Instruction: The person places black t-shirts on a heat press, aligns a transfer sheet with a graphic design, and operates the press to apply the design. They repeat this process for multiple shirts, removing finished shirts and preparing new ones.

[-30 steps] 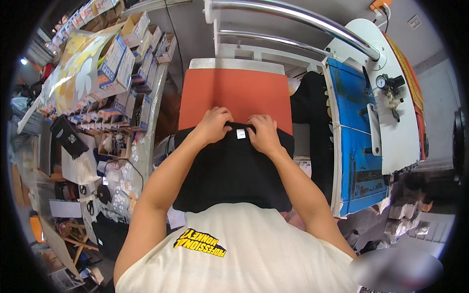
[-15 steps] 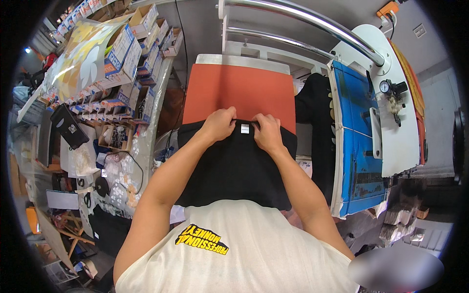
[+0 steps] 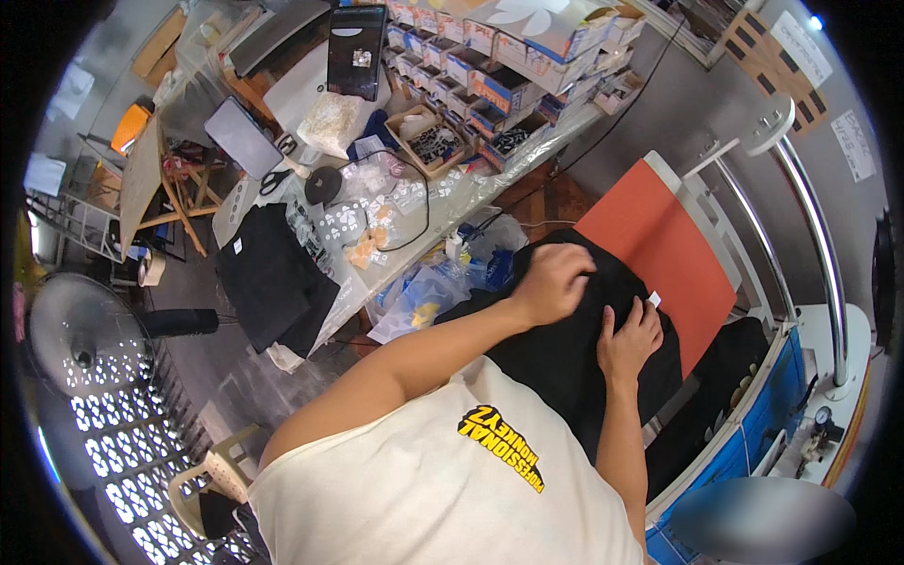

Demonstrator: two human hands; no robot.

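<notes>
A black garment (image 3: 556,348), likely a shirt, lies over the near part of an orange-red press pad (image 3: 659,254). Its small white neck label (image 3: 653,299) shows at the edge on the pad. My right hand (image 3: 631,341) rests on the cloth beside the label, fingers stretched out and slightly spread. Just left of it, my left hand (image 3: 554,284) hovers over the garment with loosely bent fingers. Nothing shows in its grasp.
On the left, a long table (image 3: 377,275) holds a folded black garment (image 3: 273,278), scissors (image 3: 273,181), a tablet (image 3: 356,55) and stacked small boxes (image 3: 471,66). The press's blue platen (image 3: 725,471) and metal rail (image 3: 815,254) stand right. A fan (image 3: 85,330) stands at far left.
The view has swung left toward the table. Both hands have let go of the garment's neck edge; the left has lifted and the right now lies flat on the cloth.
</notes>
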